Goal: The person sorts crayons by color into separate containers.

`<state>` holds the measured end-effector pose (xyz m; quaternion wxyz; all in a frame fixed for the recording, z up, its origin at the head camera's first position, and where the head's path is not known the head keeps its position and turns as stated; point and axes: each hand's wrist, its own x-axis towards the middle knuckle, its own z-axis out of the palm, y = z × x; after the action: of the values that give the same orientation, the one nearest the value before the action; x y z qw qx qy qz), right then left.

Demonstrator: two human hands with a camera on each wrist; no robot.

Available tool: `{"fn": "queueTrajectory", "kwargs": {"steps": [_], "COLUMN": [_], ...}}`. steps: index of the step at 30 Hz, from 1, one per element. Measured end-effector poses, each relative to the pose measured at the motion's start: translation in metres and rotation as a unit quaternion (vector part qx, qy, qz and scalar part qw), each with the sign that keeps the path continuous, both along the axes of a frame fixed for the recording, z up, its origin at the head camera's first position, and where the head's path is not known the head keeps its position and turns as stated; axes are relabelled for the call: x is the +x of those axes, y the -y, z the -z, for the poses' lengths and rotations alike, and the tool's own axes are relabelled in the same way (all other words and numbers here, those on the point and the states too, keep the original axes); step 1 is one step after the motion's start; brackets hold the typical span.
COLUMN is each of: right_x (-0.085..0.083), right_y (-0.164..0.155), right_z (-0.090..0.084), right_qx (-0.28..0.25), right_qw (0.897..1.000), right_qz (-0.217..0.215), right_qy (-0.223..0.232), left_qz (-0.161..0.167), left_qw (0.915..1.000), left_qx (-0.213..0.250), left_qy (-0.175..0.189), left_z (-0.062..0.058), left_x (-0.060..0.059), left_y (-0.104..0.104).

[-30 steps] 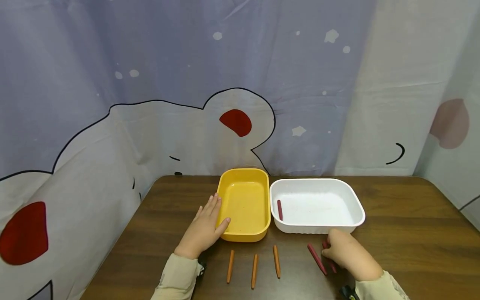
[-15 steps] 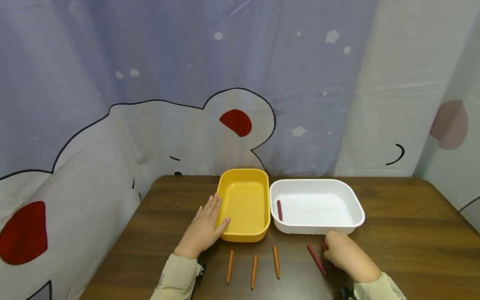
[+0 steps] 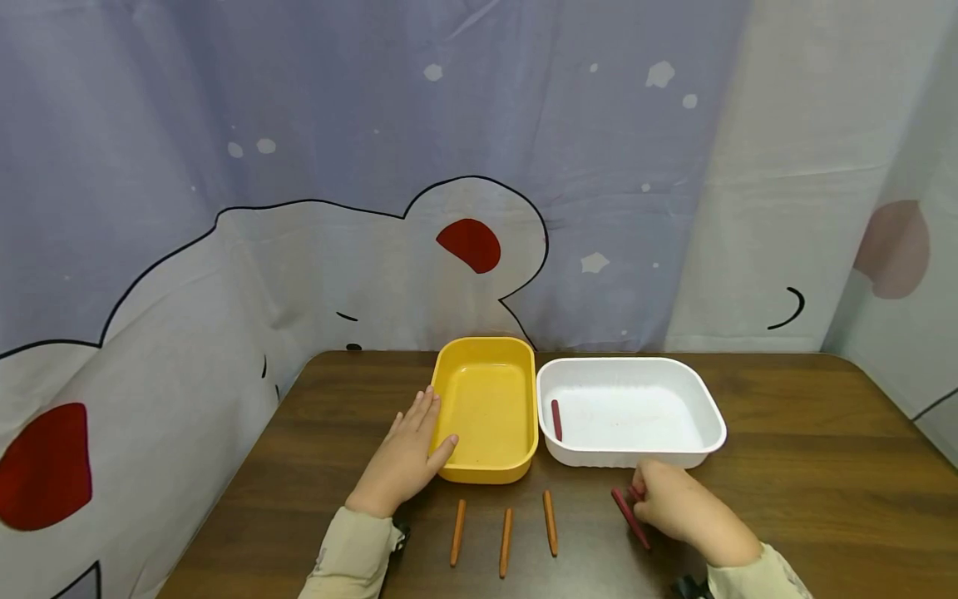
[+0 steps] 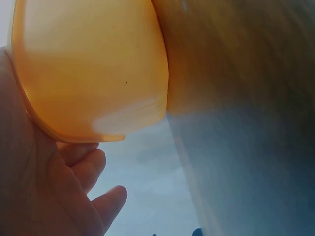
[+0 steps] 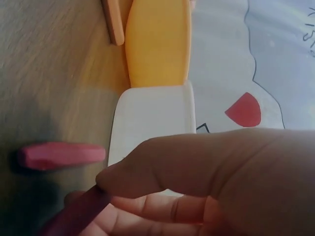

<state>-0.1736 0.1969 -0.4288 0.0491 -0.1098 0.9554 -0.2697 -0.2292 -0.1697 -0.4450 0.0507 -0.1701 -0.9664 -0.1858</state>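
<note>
Three orange crayons (image 3: 505,531) between hands

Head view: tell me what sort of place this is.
Probably a home or a staged tabletop corner rather than a workshop: a dark wooden table stands against a cartoon-bear printed curtain, with a yellow tray, a white tray and crayons, orange crayons among them, laid out on it.

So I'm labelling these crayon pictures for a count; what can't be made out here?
- Head view: the crayon in the right hand is mostly hidden by its fingers; only a red tip shows.
- Left wrist view: the yellow tray is blurred and cut off by the top edge; its inside is unseen.
- Right wrist view: the white tray is half covered by the hand.
</note>
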Motion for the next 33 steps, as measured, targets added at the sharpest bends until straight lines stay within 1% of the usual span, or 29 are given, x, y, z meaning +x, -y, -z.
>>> {"fn": "queueTrajectory", "kwargs": {"steps": [5,9,14,17,21,23,25,28,29,31,33], "right_x": [0.000,-0.001,-0.003,-0.005,-0.008,-0.010,-0.011,-0.012,-0.013,-0.014,-0.016], "right_y": [0.002,0.001,0.001,0.002,0.004,0.003,0.002,0.000,0.000,0.000,0.002], "right_z": [0.000,-0.001,-0.002,-0.002,-0.005,-0.008,-0.010,-0.012,-0.012,-0.014,-0.017], "right_qx": [-0.041,-0.083,-0.158,-0.202,-0.253,-0.287,-0.323,-0.369,-0.381,-0.396,-0.407], "right_qw": [0.999,0.995,0.983,0.972,0.957,0.945,0.931,0.912,0.907,0.903,0.901], "right_qz": [-0.023,-0.048,-0.084,-0.092,-0.087,-0.087,-0.084,-0.087,-0.087,-0.087,-0.085], "right_qy": [-0.001,0.008,0.048,0.076,0.114,0.131,0.146,0.156,0.154,0.144,0.125], "left_qz": [-0.001,-0.001,-0.001,-0.002,-0.003,-0.002,0.001,0.002,0.003,0.003,0.001], "left_qw": [1.0000,1.0000,1.0000,1.0000,1.0000,1.0000,1.0000,1.0000,0.9999,0.9999,1.0000], "left_qx": [0.000,0.000,0.002,0.002,-0.001,0.002,0.004,0.006,0.007,0.008,0.008], "left_qy": [0.003,0.003,-0.002,0.002,0.003,-0.001,-0.005,-0.007,-0.008,-0.007,-0.005], "left_z": [0.000,0.000,0.000,0.000,-0.001,-0.001,-0.001,-0.001,-0.001,-0.001,0.000], "left_x": [0.001,0.002,0.002,0.003,0.003,0.003,0.002,0.002,0.002,0.001,0.001], "left_y": [0.002,0.003,0.004,0.005,0.005,0.004,0.003,0.002,0.001,0.001,0.000]}}
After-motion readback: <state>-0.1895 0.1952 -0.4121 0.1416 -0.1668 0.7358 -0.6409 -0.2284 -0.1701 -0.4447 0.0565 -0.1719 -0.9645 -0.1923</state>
